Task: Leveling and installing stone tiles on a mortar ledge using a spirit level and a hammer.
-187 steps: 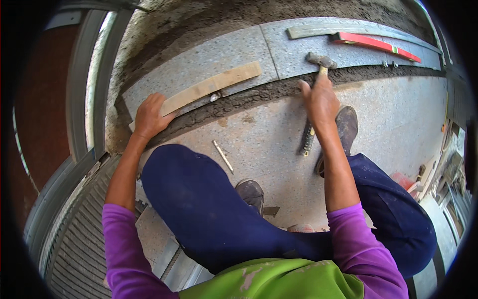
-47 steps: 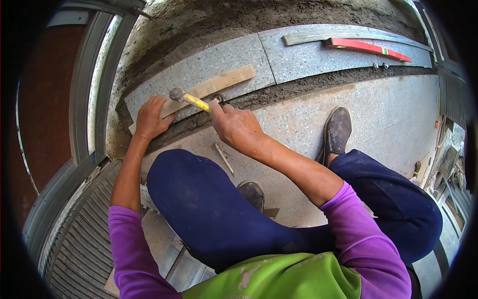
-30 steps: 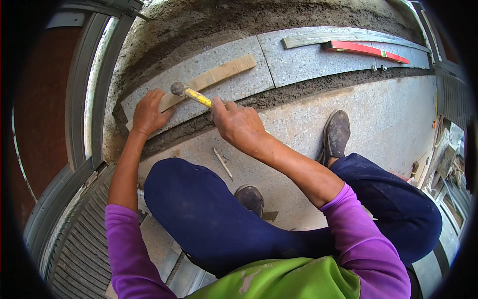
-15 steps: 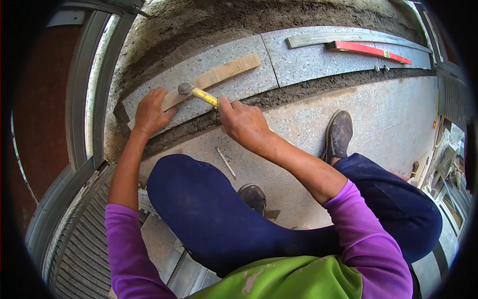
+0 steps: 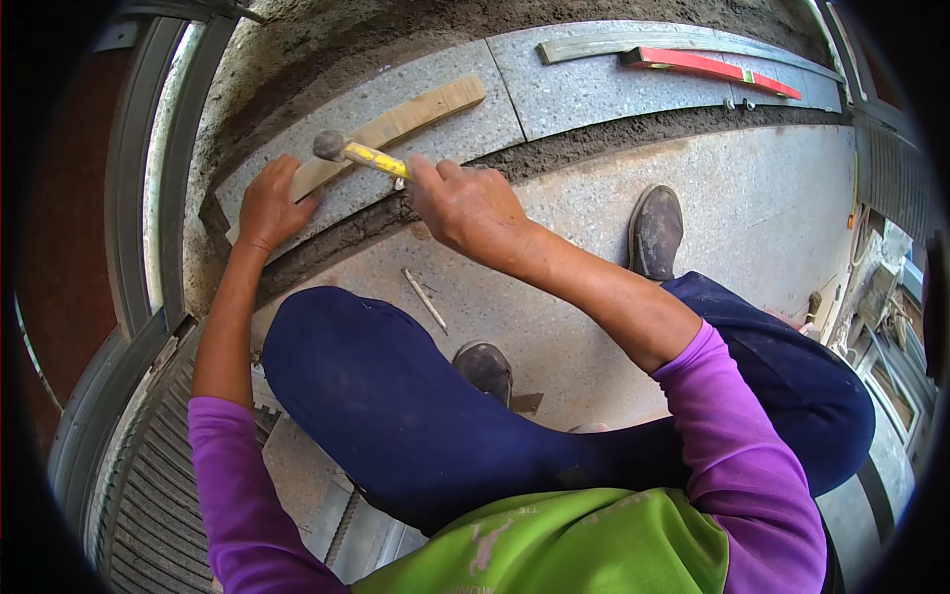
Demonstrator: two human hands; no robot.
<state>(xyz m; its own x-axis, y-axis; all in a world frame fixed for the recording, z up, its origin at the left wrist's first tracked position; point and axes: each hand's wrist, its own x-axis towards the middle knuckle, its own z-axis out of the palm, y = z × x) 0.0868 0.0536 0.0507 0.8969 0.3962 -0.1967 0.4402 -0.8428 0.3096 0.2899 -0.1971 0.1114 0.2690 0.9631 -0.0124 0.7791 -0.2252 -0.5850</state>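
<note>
Holding wood (image 5: 430, 107) and hammer (image 5: 371, 157).
The fingers of my left hand (image 5: 268, 205) are gripping the wood near the left edge of the tile (image 5: 416, 71); those of my right hand (image 5: 469, 206) are wrapping the hammer's handle. The wood is lying aslant across the tile, the hammer's head hanging above or touching it; I can't tell. I'm judging light, square taps best, wood pressed flat, left fingers well clear.

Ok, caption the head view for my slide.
Left hand holding a wooden board on a speckled tile, right hand gripping a yellow-handled hammer at it, red level farther right.
</note>
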